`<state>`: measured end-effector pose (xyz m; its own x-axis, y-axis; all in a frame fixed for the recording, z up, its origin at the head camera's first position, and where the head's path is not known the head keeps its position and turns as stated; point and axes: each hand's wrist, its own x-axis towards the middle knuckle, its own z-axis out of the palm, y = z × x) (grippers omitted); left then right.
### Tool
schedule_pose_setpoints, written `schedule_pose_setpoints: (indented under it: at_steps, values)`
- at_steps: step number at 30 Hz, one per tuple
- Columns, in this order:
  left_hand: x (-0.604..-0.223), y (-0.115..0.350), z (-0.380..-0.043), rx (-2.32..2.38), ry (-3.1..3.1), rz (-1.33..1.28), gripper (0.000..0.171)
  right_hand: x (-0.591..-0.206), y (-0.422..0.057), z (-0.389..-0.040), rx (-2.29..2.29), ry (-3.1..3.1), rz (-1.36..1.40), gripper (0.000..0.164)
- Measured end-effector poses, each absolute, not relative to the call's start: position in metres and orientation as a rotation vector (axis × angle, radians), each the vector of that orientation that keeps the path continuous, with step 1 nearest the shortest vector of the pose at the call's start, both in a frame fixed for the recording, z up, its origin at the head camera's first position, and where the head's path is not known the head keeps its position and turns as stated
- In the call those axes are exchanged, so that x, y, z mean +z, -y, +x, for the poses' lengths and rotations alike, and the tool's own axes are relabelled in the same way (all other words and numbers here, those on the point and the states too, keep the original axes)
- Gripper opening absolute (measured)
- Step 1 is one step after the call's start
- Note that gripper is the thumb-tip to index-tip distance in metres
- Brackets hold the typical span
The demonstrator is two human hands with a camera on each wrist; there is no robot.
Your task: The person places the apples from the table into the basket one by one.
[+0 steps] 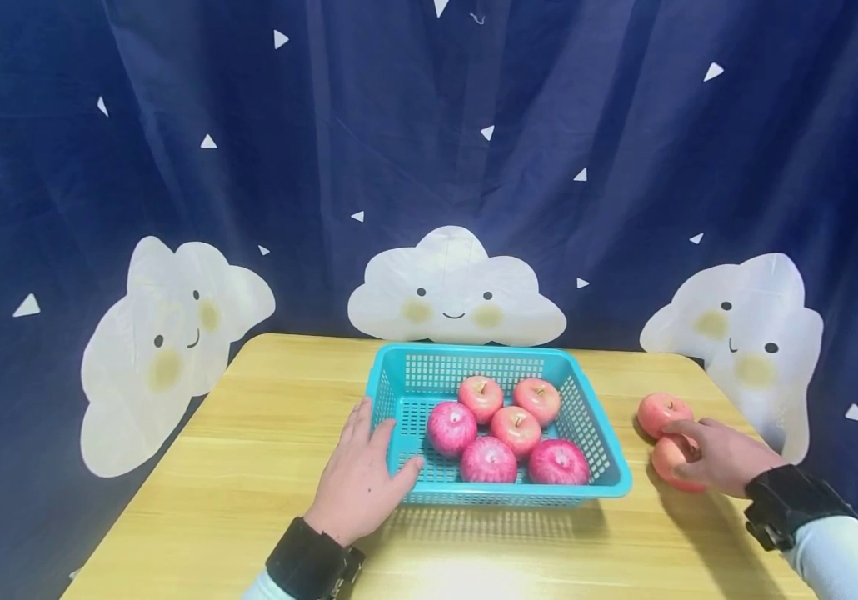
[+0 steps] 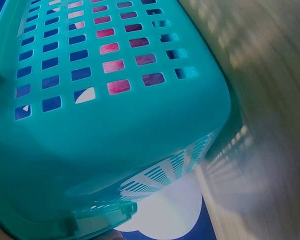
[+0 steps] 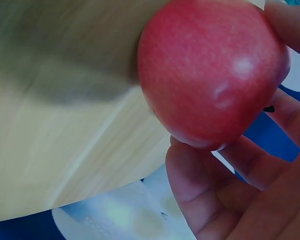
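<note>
A turquoise plastic basket (image 1: 504,492) stands on the wooden table, with pinkish-red apples (image 1: 481,398) and streaked magenta globes that look like red onions (image 1: 489,461) inside. My left hand (image 1: 360,479) rests at the basket's left edge, fingers extended along the rim and thumb spread over the front corner. The basket's slotted wall (image 2: 100,120) fills most of the left wrist view. Right of the basket, my right hand (image 1: 725,457) grips an apple (image 3: 212,75) between thumb and fingers. Another apple (image 1: 663,413) sits just behind it, near the fingertips.
The wooden table (image 1: 264,433) extends on both sides of the basket and ends at a dark blue curtain (image 1: 429,167) printed with white clouds and triangles. The right-hand apples are close to the table's right edge. Black bands (image 1: 796,504) circle both wrists.
</note>
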<state>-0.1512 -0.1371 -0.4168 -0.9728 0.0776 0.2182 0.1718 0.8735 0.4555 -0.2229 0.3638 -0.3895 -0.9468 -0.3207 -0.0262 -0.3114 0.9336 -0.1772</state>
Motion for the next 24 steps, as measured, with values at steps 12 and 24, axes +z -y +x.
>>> schedule_pose_setpoints:
  at_steps: [12, 24]
  values:
    - [-0.419, 0.138, -0.152, -0.725, 2.841, -0.207, 0.074, -0.362, -0.34, -0.234, -0.267, -3.011, -0.536, 0.051]
    - [-0.419, 0.138, -0.152, -0.738, 2.827, -0.22, 0.073, -0.332, -0.316, -0.249, -0.211, -3.054, -0.621, 0.054]
